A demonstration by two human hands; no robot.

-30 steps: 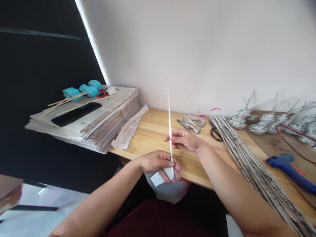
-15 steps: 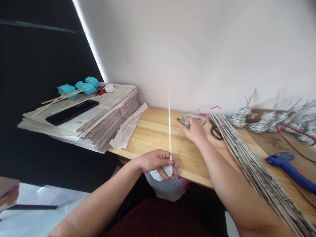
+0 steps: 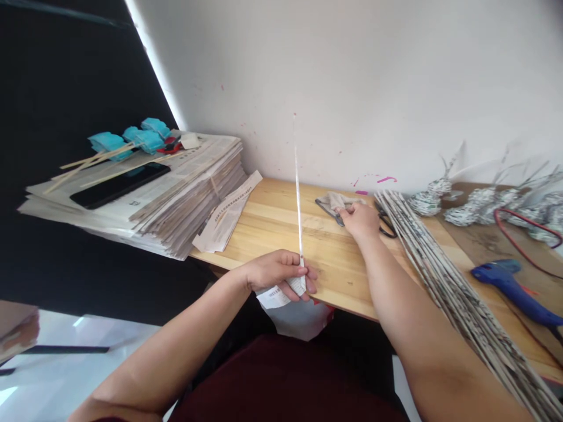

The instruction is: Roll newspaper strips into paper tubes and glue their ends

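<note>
At the upper left of the frame, one stack of newspapers (image 3: 176, 208) carries four blue packets (image 3: 148, 141), at least three thin sticks (image 3: 109, 176), one black phone (image 3: 119, 185), one red-and-black object (image 3: 171, 145) and one small white block (image 3: 190, 140). Just right of the stack, one or more printed paper strips (image 3: 226, 220) lie on the wooden table (image 3: 268, 225).

At the centre, the left hand (image 3: 281, 272) is closed, thumb against fingers, around the lower end of one slender paper tube (image 3: 298, 211); the tube stands nearly upright over the table's near edge, and a flat flap of white paper (image 3: 273, 298) extends from beneath the same hand.

Right of centre, the right hand (image 3: 363, 220) is partly curled, its thumb and fingertips touching one grey cloth (image 3: 329, 202); whether it grips the cloth cannot be told. Beside this hand appears one black ring-shaped handle (image 3: 387, 227), partly hidden.

Farther right, one bundle of paper rods (image 3: 444, 287), too many to count, slants toward the lower right corner. At the right edge are at least four wound paper forms (image 3: 426, 203), one brown board (image 3: 477, 237), one red cable (image 3: 512, 241) and one blue glue gun (image 3: 514, 290).
</note>
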